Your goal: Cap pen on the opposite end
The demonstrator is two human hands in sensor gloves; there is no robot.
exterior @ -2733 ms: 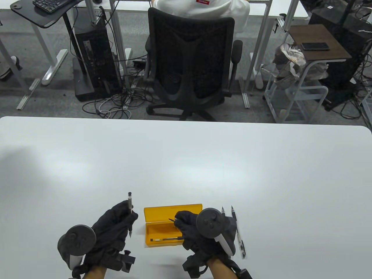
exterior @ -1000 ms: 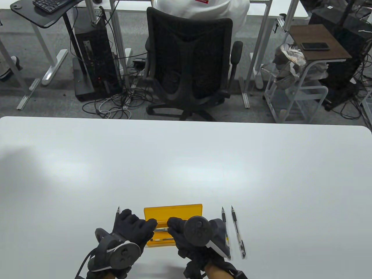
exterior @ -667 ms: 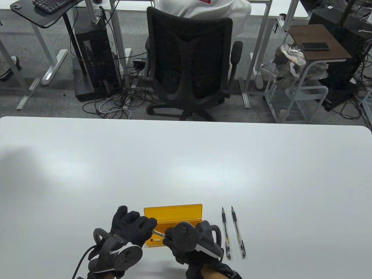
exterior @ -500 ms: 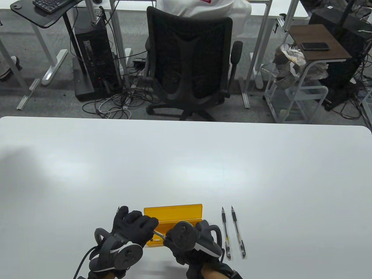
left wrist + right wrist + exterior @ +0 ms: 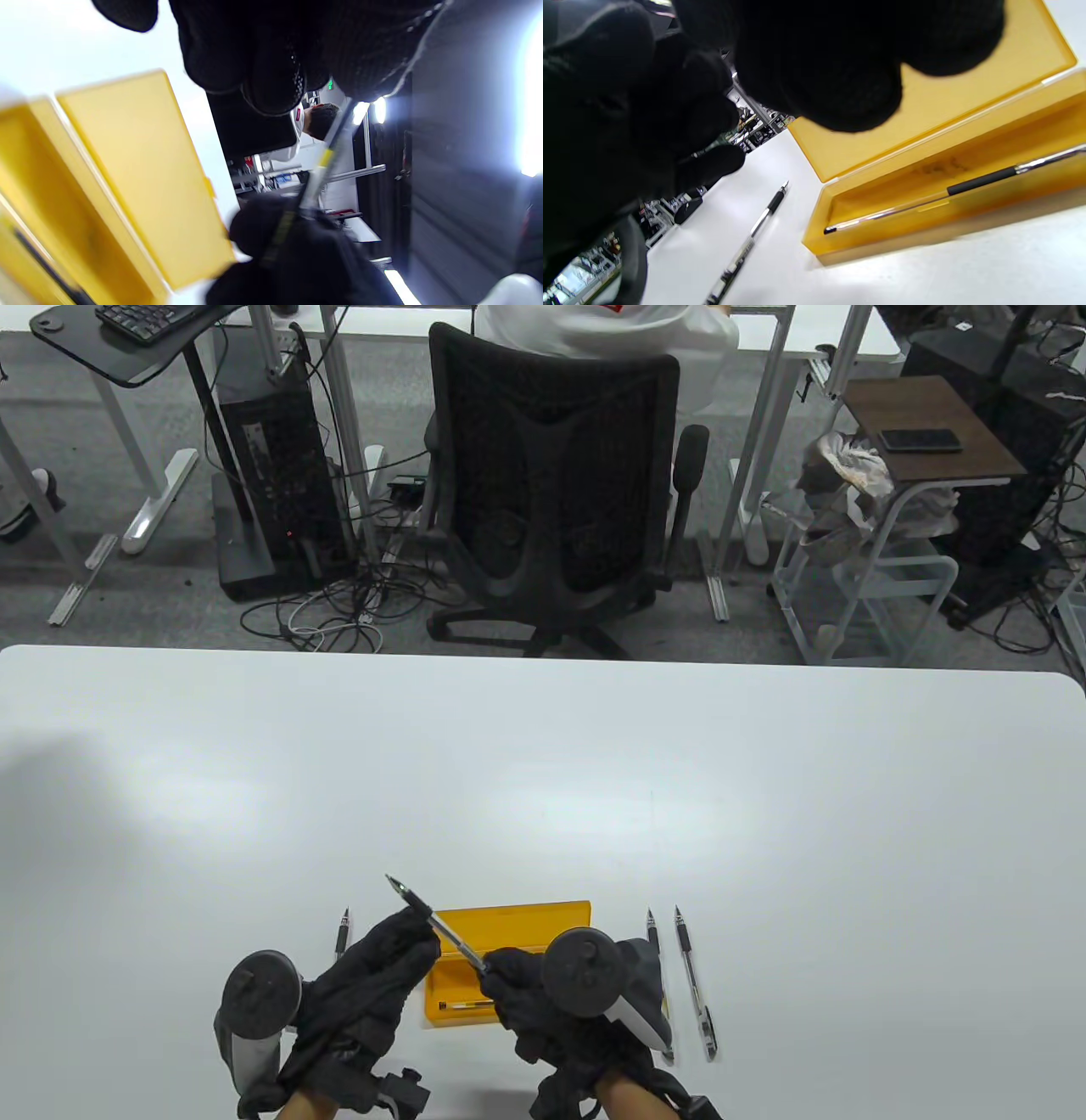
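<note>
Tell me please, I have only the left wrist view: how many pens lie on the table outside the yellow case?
Observer: Three. The left pen lies beside the yellow case; the inner right pen and outer right pen lie on its other side.
Operator: Is something inside the case?
Observer: Yes, the cased pen lies in its tray.
Operator: Where does the held pen's tip point?
Observer: The held pen points away and leftward, past the left hand; the right hand pinches its other end.

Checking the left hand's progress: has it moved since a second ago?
Yes. The left hand drew back from the yellow case toward the near-left, tilting the pen up.
</note>
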